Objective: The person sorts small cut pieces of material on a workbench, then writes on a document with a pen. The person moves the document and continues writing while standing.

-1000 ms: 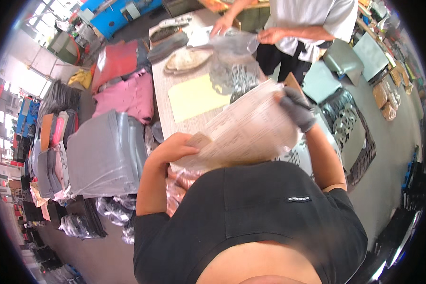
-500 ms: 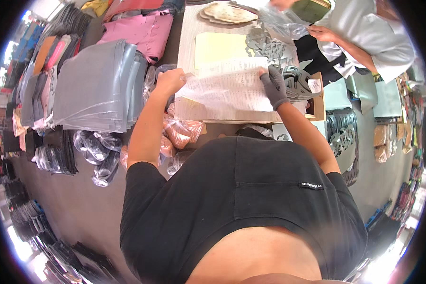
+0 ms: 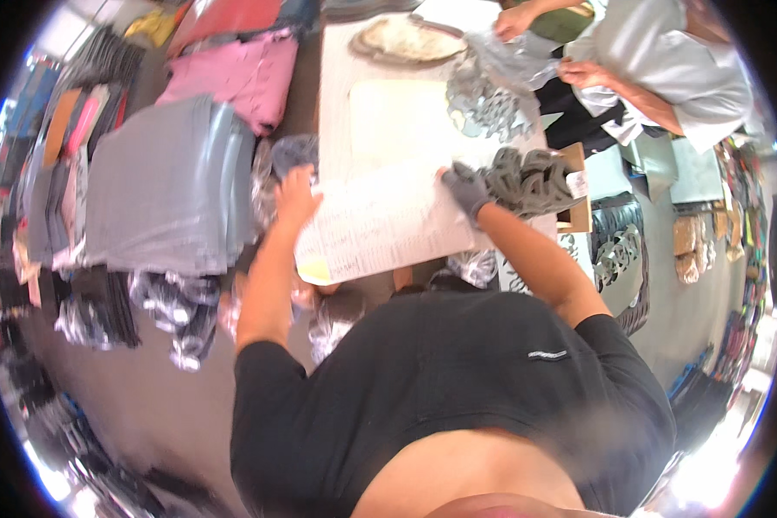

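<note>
A large white printed sheet of paper (image 3: 380, 224) lies slanted over the near edge of the table, tilted down toward me. My left hand (image 3: 296, 198), bare and slightly blurred, grips its upper left corner, with the thumb over the paper. My right hand (image 3: 466, 187), in a grey glove with bare fingertips, pinches its upper right edge. A yellowish patch shows at the sheet's lower left corner. Just beyond lies a pale yellow sheet (image 3: 397, 116). Beside my right hand sits a pile of dark grey cut pieces (image 3: 531, 181).
Grey cut-outs (image 3: 483, 99) and a stack of cream pieces (image 3: 406, 41) lie farther back on the table. Across the right corner, another person's hands (image 3: 585, 74) handle clear plastic. Stacked grey sheets (image 3: 151, 181) and pink material (image 3: 233, 82) stand left; plastic-wrapped bundles (image 3: 177, 302) sit below.
The printed sheet has come nearer and lower, its left side dropping toward me. Both my hands have moved down with it, the right one also leftward.
</note>
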Action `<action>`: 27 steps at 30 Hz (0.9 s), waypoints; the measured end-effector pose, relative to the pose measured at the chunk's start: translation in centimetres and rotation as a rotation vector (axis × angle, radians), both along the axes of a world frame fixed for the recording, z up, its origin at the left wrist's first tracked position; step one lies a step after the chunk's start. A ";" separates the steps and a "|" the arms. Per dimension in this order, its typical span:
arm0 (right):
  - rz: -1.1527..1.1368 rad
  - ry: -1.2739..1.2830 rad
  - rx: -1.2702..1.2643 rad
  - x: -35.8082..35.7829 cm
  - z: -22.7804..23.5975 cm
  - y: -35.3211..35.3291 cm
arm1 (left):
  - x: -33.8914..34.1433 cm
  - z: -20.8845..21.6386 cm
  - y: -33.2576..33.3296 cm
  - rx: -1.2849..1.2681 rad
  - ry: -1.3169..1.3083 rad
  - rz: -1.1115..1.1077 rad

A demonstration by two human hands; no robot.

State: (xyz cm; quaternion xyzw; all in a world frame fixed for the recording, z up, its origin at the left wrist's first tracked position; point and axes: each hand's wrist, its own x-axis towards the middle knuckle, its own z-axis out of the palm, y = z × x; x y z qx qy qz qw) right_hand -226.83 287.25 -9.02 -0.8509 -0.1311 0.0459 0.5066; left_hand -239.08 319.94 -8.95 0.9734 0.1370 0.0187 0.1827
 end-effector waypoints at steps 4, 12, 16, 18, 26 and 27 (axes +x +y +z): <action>0.016 0.214 0.018 0.2 -0.6 -0.4 | -2.2 -5.7 -7.1 0.073 -0.139 -0.057; -0.209 0.420 -0.010 0.3 1.2 0.4 | -3.0 -7.5 -9.3 0.143 -0.226 0.012; -0.082 0.420 -0.049 -0.9 0.1 -0.8 | -3.1 -7.5 -9.8 0.114 -0.175 0.043; -0.121 0.443 0.014 -1.6 -0.4 -1.1 | -2.9 -7.4 -9.8 0.135 -0.204 0.049; -0.119 0.369 0.113 -2.2 -0.4 -1.0 | -2.8 -7.3 -9.6 0.114 -0.227 0.058; -0.134 0.386 0.119 -2.3 -0.6 -1.1 | -2.8 -7.4 -9.5 0.114 -0.224 0.059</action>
